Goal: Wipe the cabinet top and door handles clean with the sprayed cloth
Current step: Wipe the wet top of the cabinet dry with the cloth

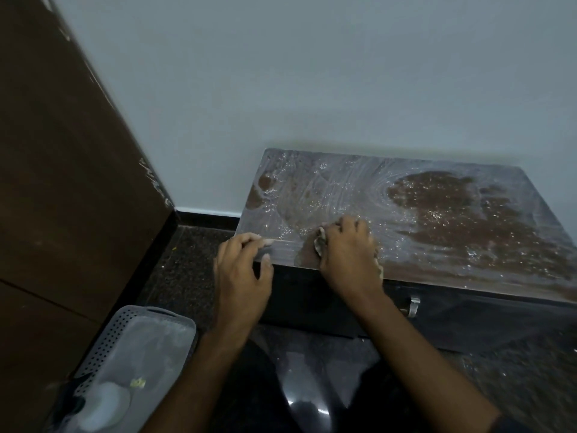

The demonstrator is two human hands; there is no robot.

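A low dark cabinet stands against the wall, and its brown top [437, 214] is wet, with foamy swirls on the left half and droplets on the right. My right hand [346, 254] presses a crumpled pale cloth [320, 243] onto the top near its front left edge. Only scraps of the cloth show under my fingers and by the heel of the hand. My left hand [242, 270] rests on the front left corner of the top, fingers curled over the edge, holding nothing. One metal door handle [413, 306] sticks out of the dark front, right of my right wrist.
A grey perforated plastic basket [125, 345] sits on the speckled dark floor at the lower left, with a white bottle top [106, 404] beside it. A tall brown wooden panel [62, 182] rises on the left. The pale wall [312, 89] runs behind the cabinet.
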